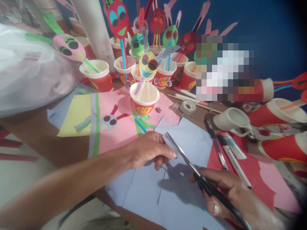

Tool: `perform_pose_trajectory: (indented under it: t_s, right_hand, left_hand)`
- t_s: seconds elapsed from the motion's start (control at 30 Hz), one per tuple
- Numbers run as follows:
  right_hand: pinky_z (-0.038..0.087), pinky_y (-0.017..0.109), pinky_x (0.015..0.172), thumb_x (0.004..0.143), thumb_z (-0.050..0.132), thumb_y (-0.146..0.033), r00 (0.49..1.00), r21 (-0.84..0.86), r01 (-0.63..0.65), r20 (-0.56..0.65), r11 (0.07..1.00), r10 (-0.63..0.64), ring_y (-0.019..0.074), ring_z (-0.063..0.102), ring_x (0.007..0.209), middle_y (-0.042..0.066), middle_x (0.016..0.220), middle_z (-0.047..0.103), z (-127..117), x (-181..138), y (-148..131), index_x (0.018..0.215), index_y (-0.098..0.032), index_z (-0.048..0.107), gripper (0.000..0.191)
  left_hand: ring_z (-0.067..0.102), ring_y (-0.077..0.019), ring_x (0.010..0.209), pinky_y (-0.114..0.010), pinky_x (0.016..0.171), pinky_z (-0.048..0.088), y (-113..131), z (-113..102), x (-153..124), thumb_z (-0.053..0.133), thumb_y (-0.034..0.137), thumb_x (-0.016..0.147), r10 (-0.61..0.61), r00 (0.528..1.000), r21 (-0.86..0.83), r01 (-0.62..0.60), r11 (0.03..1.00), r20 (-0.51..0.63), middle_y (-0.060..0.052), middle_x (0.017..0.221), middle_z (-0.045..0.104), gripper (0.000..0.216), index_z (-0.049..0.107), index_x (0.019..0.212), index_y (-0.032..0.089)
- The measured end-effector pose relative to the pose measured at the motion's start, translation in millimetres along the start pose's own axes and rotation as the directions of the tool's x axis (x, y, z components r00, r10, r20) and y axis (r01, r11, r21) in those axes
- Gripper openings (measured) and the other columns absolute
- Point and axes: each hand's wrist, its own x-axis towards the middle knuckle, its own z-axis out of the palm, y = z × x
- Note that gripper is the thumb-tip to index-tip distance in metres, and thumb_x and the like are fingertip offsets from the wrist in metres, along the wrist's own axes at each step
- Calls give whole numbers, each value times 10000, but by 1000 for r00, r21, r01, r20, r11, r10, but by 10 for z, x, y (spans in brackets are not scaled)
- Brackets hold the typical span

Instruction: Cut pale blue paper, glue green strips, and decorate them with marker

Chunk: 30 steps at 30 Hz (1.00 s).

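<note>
My left hand (152, 150) is closed, with thumb and fingers pinching a small lavender paper piece (168, 142). Black-handled scissors (204, 183) are gripped in my right hand (226, 188), their blades pointing up and away along the right edge of that piece. The blades look almost together; whether they touch the paper I cannot tell. Beneath both hands lie lavender paper sheets (144, 188), with straight edges or cuts showing. Just beyond my left hand, a pink sheet (117, 127) carries a paper face (107, 123) with long red ears.
Red-and-white paper cups (144, 99) holding paper faces on straws crowd the back. A tape roll (187, 107), a white mug (231, 119), pens (217, 145) and red paper (251, 169) lie to the right. A plastic bag (35, 70) bulges at left. One patch is pixelated.
</note>
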Motion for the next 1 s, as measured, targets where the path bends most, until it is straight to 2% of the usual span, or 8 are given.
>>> perform_pose_trajectory:
  t_s: [0.17,0.5,0.57,0.7,0.77,0.83,0.9,1.0]
  right_hand:
    - [400,199,459,680,670,-568,999,-35,25,-26,999,-26,138,489,558,5,630,593,2,-1,67,990,-226,672,462]
    - [366,181,416,683,680,-543,999,-84,-2,-34,996,0,107,447,496,-9,599,581,11,14,-34,920,-209,663,410]
    - [359,178,414,663,700,-529,997,-122,-2,-76,993,-7,99,432,482,-16,565,553,15,6,-90,890,-192,670,408]
    - [371,176,402,690,677,-486,964,-228,-35,-265,973,-28,90,439,438,-28,534,539,-34,6,-135,870,-183,675,352]
    - [411,192,415,731,641,-455,947,-372,-23,-307,928,-100,120,512,455,-16,547,584,-90,19,-121,885,-199,678,301]
    - [472,224,463,757,612,-416,925,-562,-14,-321,827,-202,169,611,527,9,623,668,-151,35,-91,926,-225,681,264]
    - [515,260,514,782,566,-363,873,-721,-43,-363,692,-324,212,680,625,36,767,735,-203,43,-54,998,-242,674,271]
    - [538,311,518,806,481,-331,765,-846,-112,-408,521,-498,250,708,660,68,842,752,-257,38,3,1051,-209,661,328]
  left_hand:
    - [440,-64,287,-183,346,348,-10,-14,6,657,179,556,15,1000,-6,-15,1000,13,30,361,532,117,592,471,132]
    - [445,-62,291,-185,367,362,-21,-24,7,686,203,526,-6,1000,-17,6,1000,-2,24,366,536,139,584,470,125]
    - [449,-61,290,-188,370,369,-17,-25,2,686,196,527,0,1000,-6,0,1000,-3,30,375,540,144,572,470,128]
    - [455,-60,299,-197,380,383,1,-18,-19,670,201,556,34,999,19,-34,999,-17,37,406,551,134,576,494,130]
    - [459,-59,312,-201,387,384,9,-11,-32,668,213,578,56,998,38,-55,998,-27,33,432,560,133,588,517,126]
    - [462,-59,325,-203,392,383,13,-6,-42,668,222,595,74,996,45,-72,996,-49,31,449,560,147,578,528,128]
    - [462,-58,338,-203,393,383,14,-5,-45,672,228,606,99,992,32,-97,995,-77,34,467,559,160,561,541,134]
    - [459,-55,352,-196,385,383,11,-8,-36,673,235,625,148,985,18,-147,989,-89,42,486,548,160,557,573,138]
